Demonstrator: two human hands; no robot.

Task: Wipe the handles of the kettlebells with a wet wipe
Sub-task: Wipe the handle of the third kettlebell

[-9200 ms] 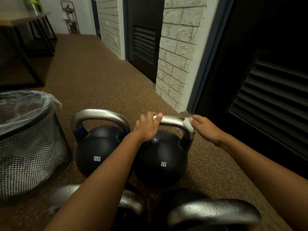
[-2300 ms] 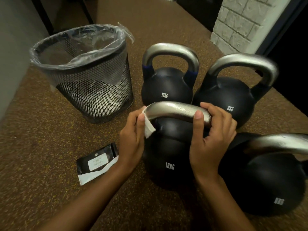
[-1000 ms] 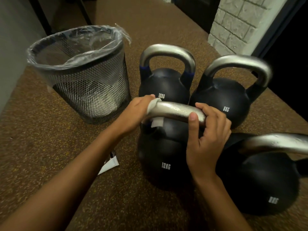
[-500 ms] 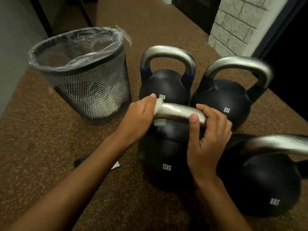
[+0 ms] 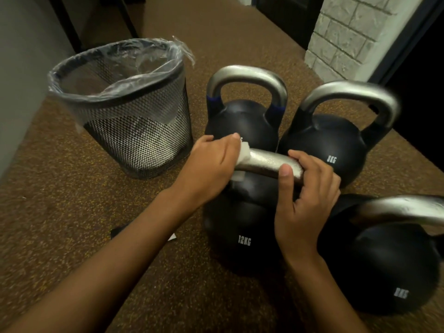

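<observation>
The left grip [image 5: 211, 169] is clamping a white wet wipe [image 5: 243, 156] around one end of the silver handle [image 5: 264, 164] of a 12KG kettlebell [image 5: 242, 236] on the floor [image 5: 60, 200], while the right grip [image 5: 305, 203] is curling round the handle's other end. An 8KG kettlebell [image 5: 324, 150] is sitting just beyond the right grip; a lined mesh bin [image 5: 125, 111] is standing beyond the left grip, to its left.

wet wipe [image 5: 243, 154] | now in left grip [image 5: 211, 168] | moved onto front 12KG kettlebell handle [image 5: 264, 164]
</observation>
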